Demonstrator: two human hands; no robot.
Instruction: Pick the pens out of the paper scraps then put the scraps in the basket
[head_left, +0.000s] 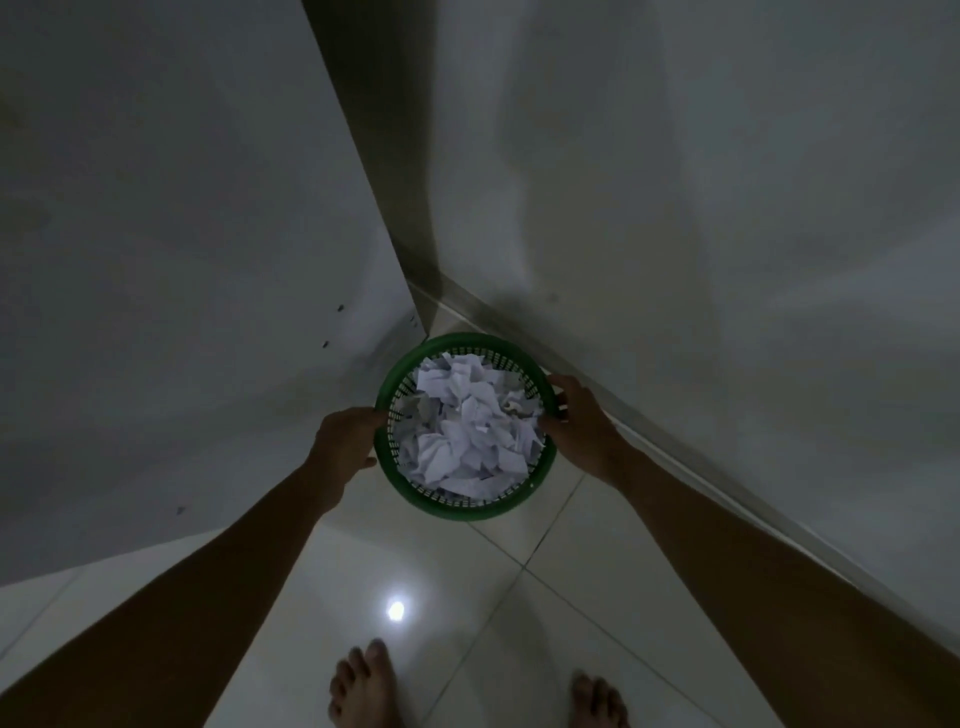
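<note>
Nearest to you, your two bare feet (363, 683) are standing on the floor (571, 649), which is laid in large, smooth, glossy pale tiles with thin dark grout lines; a small round spot of light (396, 610) is glaring off the tile just ahead of your left foot. Your bare forearms are reaching forward and down from both lower corners toward the basket (457, 506), a round green plastic tub with a solid smooth rim and an open lattice wall of fine vertical ribs. Your left hand (347, 435) is gripping its left rim, fingers curled over the edge and thumb below on the outside. Your right hand (579, 423) is clamping the right rim, thumb tip lying inside against the lattice and fingers wrapped round the outside. The dim light is not showing whether the basket is resting on the tiles or hanging just above them. The scraps (467, 421) are sitting inside the basket, filling it nearly to the rim: white, matte, crumpled and torn pieces of paper with sharp creases, heaped loosely. No brand, label or writing is readable on the basket or on the paper. Beyond the basket, two plain, flat, pale walls (727, 182) are meeting in a corner, with a darker vertical strip (379, 171) running down the join and a narrow skirting (675, 457) following the foot of the right-hand wall; a few small dark specks are dotting the left one.
</note>
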